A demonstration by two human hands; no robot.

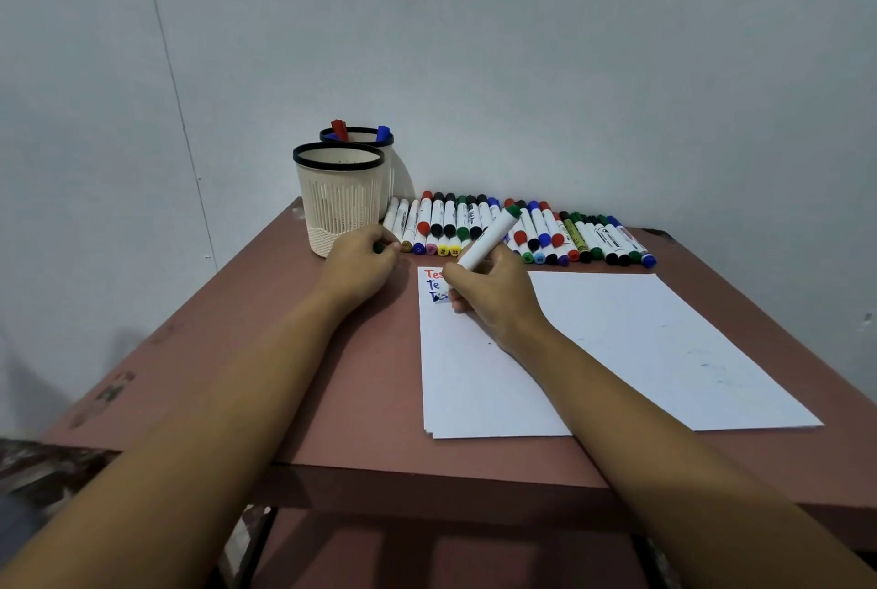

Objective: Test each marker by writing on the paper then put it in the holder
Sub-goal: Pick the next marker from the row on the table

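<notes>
Working table [332,375]: reddish-brown, set against the wall.
Paper [640,351]: white stack, right side, with writing at its far left corner.
Near holder [339,204]: far left.
Far holder [388,180]: just behind; I see red and blue markers inside.
Marker row [522,232]: along the far edge.
Right hand [493,299]: wrapped round green marker [489,237], tip down at the writing.
Left hand [360,265]: curled, pinching green cap [379,247] beside the near holder.

I see a reddish-brown table [228,351] pushed into the corner of the walls, its top scuffed along the left edge. At the back left stand two cream holders with black rims, the near holder [339,208] just in front of the rear holder [360,131]. Beside them a row of markers [545,227] lies along the back edge, and a thin stack of white paper [640,351] lies flat on the right half.
</notes>
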